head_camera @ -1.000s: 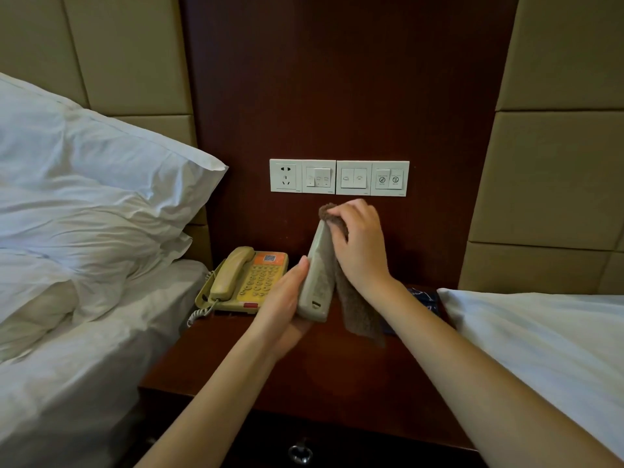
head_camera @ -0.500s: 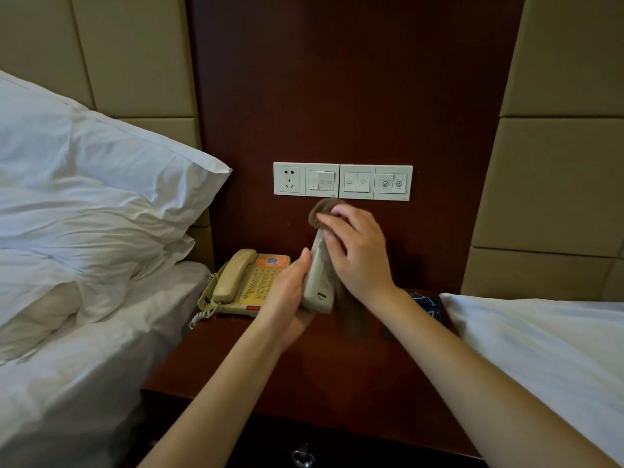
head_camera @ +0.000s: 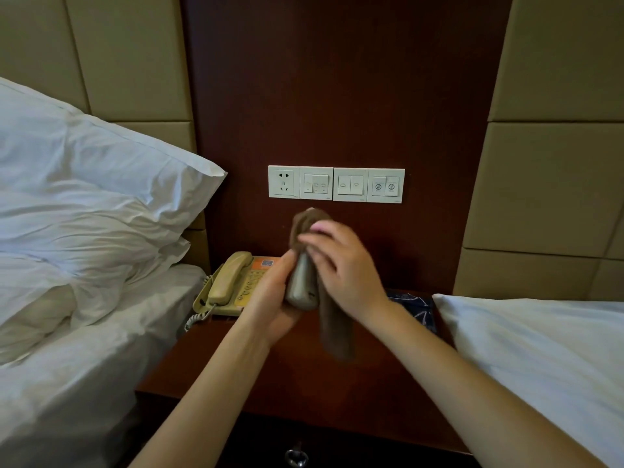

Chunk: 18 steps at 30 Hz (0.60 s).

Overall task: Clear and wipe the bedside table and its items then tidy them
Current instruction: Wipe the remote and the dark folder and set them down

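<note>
One item is mid-wipe: left hand [head_camera: 270,298] grips the remote control [head_camera: 300,285] upright; right hand [head_camera: 347,268] clasps a brown cloth [head_camera: 336,332] around its top; next, probably, rotate it for unwiped faces.

There are two bare hands, the left hand [head_camera: 270,298] and the right hand [head_camera: 344,265]. There is one grey-beige plastic remote control [head_camera: 300,288], one brown cloth [head_camera: 336,332] and one beige corded telephone [head_camera: 226,288]. The one dark red-brown wooden tabletop [head_camera: 304,383] also has one dark blue patterned item [head_camera: 413,307]. The wall carries four white square plates: one power socket [head_camera: 283,181] and three switch plates [head_camera: 350,185]. Two beds with white linen are seen, the left bed [head_camera: 84,383] and the right bed [head_camera: 540,349]. I count two white pillows [head_camera: 101,170] on the left bed, and one metal drawer knob [head_camera: 296,456].
</note>
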Available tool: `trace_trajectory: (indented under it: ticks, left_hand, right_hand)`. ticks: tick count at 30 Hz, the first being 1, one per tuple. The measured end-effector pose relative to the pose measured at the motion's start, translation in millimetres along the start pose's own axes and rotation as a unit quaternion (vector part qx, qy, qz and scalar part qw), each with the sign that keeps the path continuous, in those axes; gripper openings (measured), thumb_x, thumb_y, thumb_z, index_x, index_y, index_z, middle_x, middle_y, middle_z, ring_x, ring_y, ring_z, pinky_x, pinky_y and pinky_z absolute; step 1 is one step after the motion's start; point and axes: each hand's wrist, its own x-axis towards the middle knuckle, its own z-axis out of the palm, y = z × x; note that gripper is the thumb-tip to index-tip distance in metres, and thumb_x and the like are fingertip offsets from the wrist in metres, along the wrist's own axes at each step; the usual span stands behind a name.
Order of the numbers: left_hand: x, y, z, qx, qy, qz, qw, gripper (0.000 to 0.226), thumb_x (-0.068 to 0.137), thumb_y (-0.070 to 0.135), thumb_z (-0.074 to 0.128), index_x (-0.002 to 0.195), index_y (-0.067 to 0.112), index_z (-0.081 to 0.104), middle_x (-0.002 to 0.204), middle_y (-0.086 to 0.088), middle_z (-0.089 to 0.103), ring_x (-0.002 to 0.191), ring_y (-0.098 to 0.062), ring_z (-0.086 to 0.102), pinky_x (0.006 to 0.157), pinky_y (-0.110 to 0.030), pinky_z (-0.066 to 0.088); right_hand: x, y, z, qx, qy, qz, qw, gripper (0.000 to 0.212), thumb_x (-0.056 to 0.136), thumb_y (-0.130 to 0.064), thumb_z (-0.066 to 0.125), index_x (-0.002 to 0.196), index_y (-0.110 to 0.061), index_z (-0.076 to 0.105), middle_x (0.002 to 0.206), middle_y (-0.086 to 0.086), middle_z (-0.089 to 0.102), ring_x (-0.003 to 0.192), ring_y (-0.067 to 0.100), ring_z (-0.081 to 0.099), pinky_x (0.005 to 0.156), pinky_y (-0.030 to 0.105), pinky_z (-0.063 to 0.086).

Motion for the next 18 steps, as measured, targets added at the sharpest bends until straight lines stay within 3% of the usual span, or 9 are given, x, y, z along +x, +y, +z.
trace_trajectory:
  ticks: [3, 6, 11, 14, 18]
  left_hand:
    - [2.6, -3.9, -7.0, 0.143, -0.032, 0.013, 0.989, 0.035, 0.096, 0.033, 0.047, 0.128, 0.024, 0.055, 0.111, -0.010, 0.062, 0.090, -0.018, 0.058, 0.072, -0.030, 0.046]
    - [4.1, -5.1, -6.2, 0.179, -0.023, 0.040, 0.983, 0.034, 0.096, 0.030, 0.047, 0.129, 0.024, 0.055, 0.112, -0.009, 0.064, 0.089, -0.016, 0.060, 0.072, -0.029, 0.047]
    - [6.2, -14.0, -5.0, 0.095, 0.024, 0.072, 0.993, 0.029, 0.100, 0.022, 0.037, 0.115, 0.015, 0.060, 0.104, -0.007, 0.070, 0.095, -0.016, 0.068, 0.073, -0.026, 0.056]
    - [4.2, -19.1, -4.7, 0.019, 0.064, 0.046, 0.997, 0.034, 0.100, 0.034, 0.035, 0.111, 0.014, 0.061, 0.104, -0.006, 0.072, 0.097, -0.013, 0.069, 0.072, -0.024, 0.055]
    - [5.6, -11.7, -0.6, 0.033, 0.071, 0.036, 0.996, 0.041, 0.099, 0.044, 0.030, 0.113, 0.022, 0.061, 0.107, -0.004, 0.071, 0.101, -0.014, 0.067, 0.078, -0.028, 0.052]
  right_hand:
    - [21.5, 16.5, -9.3, 0.002, 0.008, 0.077, 0.997, 0.033, 0.095, -0.022, 0.045, 0.113, -0.005, 0.068, 0.117, 0.008, 0.060, 0.114, 0.020, 0.053, 0.101, 0.029, 0.041]
    - [16.7, 12.9, -8.5, 0.003, 0.000, 0.093, 0.996, 0.031, 0.096, -0.015, 0.046, 0.117, -0.005, 0.065, 0.127, 0.009, 0.058, 0.123, 0.021, 0.050, 0.106, 0.033, 0.039]
    - [-29.3, -12.5, 11.3, 0.005, -0.014, 0.054, 0.998, 0.037, 0.097, -0.018, 0.040, 0.126, -0.005, 0.059, 0.136, 0.009, 0.055, 0.133, 0.017, 0.042, 0.114, 0.025, 0.027]
    - [-40.8, -14.7, 14.1, 0.028, -0.033, 0.045, 0.998, 0.038, 0.097, -0.018, 0.040, 0.127, -0.004, 0.058, 0.137, 0.010, 0.053, 0.134, 0.016, 0.041, 0.114, 0.023, 0.025]
    - [-15.3, -8.2, 9.2, 0.007, -0.056, 0.074, 0.996, 0.036, 0.099, -0.017, 0.043, 0.132, -0.006, 0.054, 0.141, 0.010, 0.050, 0.136, 0.019, 0.039, 0.113, 0.020, 0.021]
